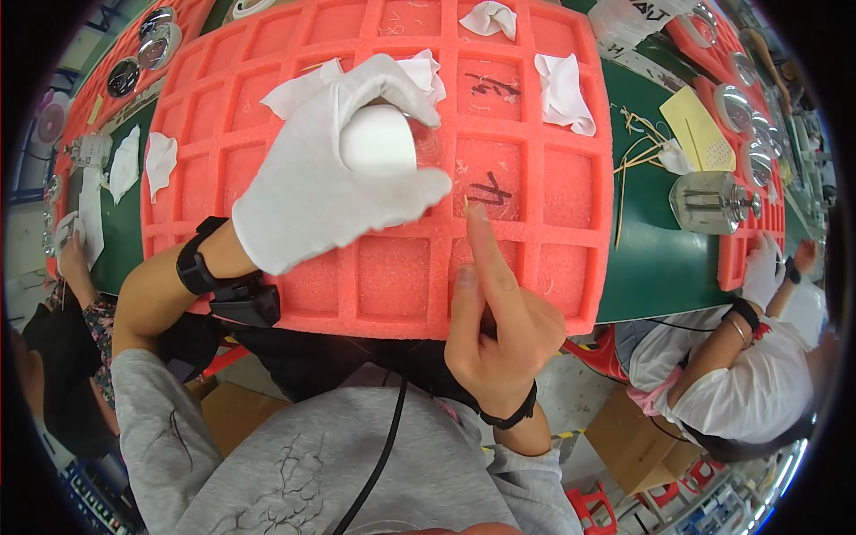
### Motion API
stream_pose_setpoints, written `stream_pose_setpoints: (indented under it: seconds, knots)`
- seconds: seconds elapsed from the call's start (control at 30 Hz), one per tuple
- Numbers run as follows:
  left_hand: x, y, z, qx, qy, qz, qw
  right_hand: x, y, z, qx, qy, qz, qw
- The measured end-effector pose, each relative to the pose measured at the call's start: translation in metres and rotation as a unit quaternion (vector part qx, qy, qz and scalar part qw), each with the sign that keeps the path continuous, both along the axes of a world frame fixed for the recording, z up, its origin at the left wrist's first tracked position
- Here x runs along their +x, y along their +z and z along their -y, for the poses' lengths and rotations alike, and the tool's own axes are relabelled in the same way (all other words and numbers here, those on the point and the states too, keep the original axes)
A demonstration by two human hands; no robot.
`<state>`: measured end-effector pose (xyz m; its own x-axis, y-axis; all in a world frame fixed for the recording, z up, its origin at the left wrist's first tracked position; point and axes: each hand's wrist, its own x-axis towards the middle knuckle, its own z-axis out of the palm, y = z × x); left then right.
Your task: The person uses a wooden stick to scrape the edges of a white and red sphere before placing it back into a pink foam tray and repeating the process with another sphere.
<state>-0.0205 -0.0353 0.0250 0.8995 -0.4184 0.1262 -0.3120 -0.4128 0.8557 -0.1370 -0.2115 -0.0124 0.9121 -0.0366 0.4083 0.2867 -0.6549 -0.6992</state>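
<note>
My left hand (312, 169), in a white glove, curves round a smooth silvery-white dome-shaped piece (379, 141), thumb and fingers at its edge. The dome is above the red foam tray (392, 332); its underside is hidden. Bare and to the right of it, my right hand (504, 325) stretches its index finger toward the dome, the other fingers curled. By that fingertip shows the pale tip of what looks like a thin wooden stick (466, 203); the rest of it is hidden in the hand. White cloths (563, 94) lie on the tray.
On the green table (655, 263) at right are loose thin sticks (637, 156), a yellow sponge-like sheet (700, 129) and a clear glass bottle with a metal top (709, 203). Further foam trays hold shiny round pieces (733, 109). Co-workers (740, 357) sit on both sides.
</note>
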Motion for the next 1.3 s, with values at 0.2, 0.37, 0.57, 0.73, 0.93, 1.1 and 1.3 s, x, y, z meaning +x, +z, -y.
stream_pose_setpoints:
  seconds: [0.2,0.37,0.57,0.73,0.93,1.1,1.3]
  knots:
    - [0.011,0.001,-0.004,0.026,-0.035,-0.006,0.999,-0.002,0.0,-0.001,0.005,-0.014,-0.005,1.0]
    - [0.016,-0.004,-0.003,-0.044,-0.044,-0.055,0.997,0.002,-0.006,-0.001,0.006,-0.015,0.012,1.0]
    - [0.019,-0.001,-0.001,-0.069,-0.04,-0.064,0.995,0.004,-0.004,-0.003,0.013,-0.018,0.011,1.0]
    - [0.014,-0.001,-0.013,0.006,-0.062,0.013,0.998,-0.005,-0.002,-0.002,0.03,-0.006,-0.005,1.0]
    - [-0.001,-0.001,-0.017,0.079,-0.131,0.028,0.988,-0.004,0.003,0.0,0.056,0.007,-0.012,0.998]
    - [0.009,-0.012,-0.017,0.042,-0.168,0.104,0.979,-0.001,-0.001,0.005,0.081,0.041,0.021,0.996]
    - [0.011,-0.018,-0.018,0.024,-0.173,0.157,0.972,-0.001,0.004,0.009,0.057,0.076,0.005,0.995]
